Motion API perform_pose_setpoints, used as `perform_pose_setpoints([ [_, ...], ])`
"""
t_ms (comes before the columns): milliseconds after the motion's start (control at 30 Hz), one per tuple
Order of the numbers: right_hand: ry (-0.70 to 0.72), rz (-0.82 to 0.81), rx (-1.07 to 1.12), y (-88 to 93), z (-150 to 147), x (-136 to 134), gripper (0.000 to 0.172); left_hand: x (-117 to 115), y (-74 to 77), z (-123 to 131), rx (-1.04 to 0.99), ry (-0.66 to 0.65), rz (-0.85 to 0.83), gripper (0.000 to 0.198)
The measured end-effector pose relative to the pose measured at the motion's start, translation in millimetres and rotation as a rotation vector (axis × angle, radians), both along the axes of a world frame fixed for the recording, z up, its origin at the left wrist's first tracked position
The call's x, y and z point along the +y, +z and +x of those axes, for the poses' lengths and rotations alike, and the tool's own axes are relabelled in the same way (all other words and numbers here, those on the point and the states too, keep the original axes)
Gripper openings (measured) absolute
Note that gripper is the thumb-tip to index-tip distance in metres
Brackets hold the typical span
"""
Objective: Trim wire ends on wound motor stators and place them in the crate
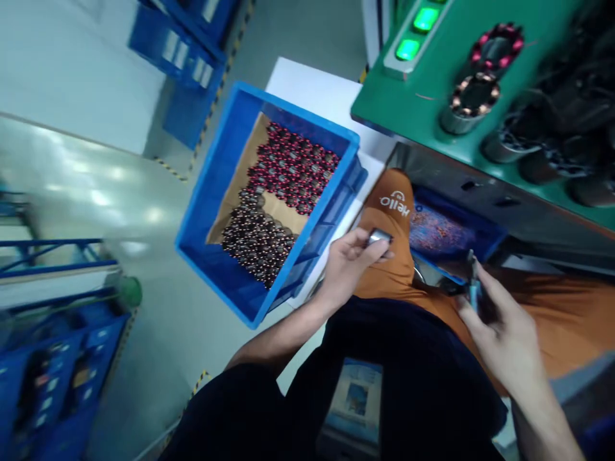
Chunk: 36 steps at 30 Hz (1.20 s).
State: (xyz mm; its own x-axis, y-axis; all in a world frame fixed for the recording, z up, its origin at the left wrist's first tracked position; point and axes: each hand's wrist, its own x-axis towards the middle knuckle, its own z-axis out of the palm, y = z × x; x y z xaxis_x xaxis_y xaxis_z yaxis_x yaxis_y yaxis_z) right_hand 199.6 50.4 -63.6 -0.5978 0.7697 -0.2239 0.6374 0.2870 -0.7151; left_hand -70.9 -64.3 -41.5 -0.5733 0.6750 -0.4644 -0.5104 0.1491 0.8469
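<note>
My left hand [346, 264] is closed around a small silver motor stator [380, 237], held above my left thigh. Its winding cannot be made out behind the fingers. My right hand [510, 339] grips a pair of small pliers [473, 282] with light-blue handles, jaws pointing up and away from me. The pliers and the stator are apart. Left of my left hand stands a blue crate [353, 136] lined with cardboard. In it lie many red-wound stators [293, 166] at the far end and dark coppery ones [257, 240] nearer.
On the green workbench [423, 105] at upper right are a copper-wound stator [473, 99], a red-wound one [497, 48] and several dark metal cylinders [512, 137]. Green-lit switches [408, 49] sit at its edge. A blue bin [442, 234] with wire scraps lies beneath.
</note>
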Motion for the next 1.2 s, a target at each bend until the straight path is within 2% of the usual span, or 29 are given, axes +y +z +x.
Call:
perform_pose_setpoints([
  [67,-0.005,-0.015,-0.027,-9.1,4.7,6.2,0.068,-34.5,13.6,-39.5,0.235,0.018,-0.039,0.053],
  [100,0.001,-0.015,-0.049,-13.1,8.1,9.7,0.068,-51.6,19.5,-62.0,0.446,0.021,-0.093,0.054],
  [133,0.012,-0.018,-0.072,-16.7,11.6,13.1,0.069,-67.8,23.9,-86.0,0.723,0.012,-0.216,0.053],
  [200,0.028,-0.029,-0.103,-22.7,17.5,19.1,0.069,-94.8,26.0,-135.0,0.952,0.059,-0.372,0.044],
  [233,0.037,-0.037,-0.111,-24.8,19.2,21.3,0.069,-105.0,23.6,-158.3,1.051,0.07,-0.444,0.04],
  [333,0.058,-0.06,-0.124,-27.1,18.7,23.3,0.071,-122.5,4.9,-214.8,1.205,-0.033,-0.651,0.027],
  [433,0.077,-0.084,-0.149,-23.8,14.0,20.2,0.077,-125.2,-20.1,-246.8,1.27,-0.163,-0.848,0.023],
  [533,0.076,-0.104,-0.16,-21.0,11.6,15.7,0.082,-119.7,-38.2,-261.0,1.325,-0.247,-1.003,0.029],
  [667,0.057,-0.109,-0.158,-21.8,12.9,10.5,0.082,-110.4,-45.3,-268.1,1.392,-0.335,-1.107,0.034],
  [833,0.049,-0.118,-0.155,-17.9,8.8,4.2,0.063,-106.6,-36.2,-270.0,1.427,-0.464,-1.128,0.036],
  [900,0.061,-0.122,-0.135,-16.7,6.5,1.5,0.061,-106.6,-32.3,-270.8,1.417,-0.495,-1.13,0.033],
  [1100,0.117,-0.07,-0.051,-22.7,11.4,-7.3,0.066,-105.2,-24.1,-273.4,1.389,-0.439,-1.221,0.027],
  [1200,0.122,-0.051,-0.03,-23.2,15.9,-12.4,0.064,-98.6,-4.8,-268.6,1.381,-0.42,-1.22,0.038],
])
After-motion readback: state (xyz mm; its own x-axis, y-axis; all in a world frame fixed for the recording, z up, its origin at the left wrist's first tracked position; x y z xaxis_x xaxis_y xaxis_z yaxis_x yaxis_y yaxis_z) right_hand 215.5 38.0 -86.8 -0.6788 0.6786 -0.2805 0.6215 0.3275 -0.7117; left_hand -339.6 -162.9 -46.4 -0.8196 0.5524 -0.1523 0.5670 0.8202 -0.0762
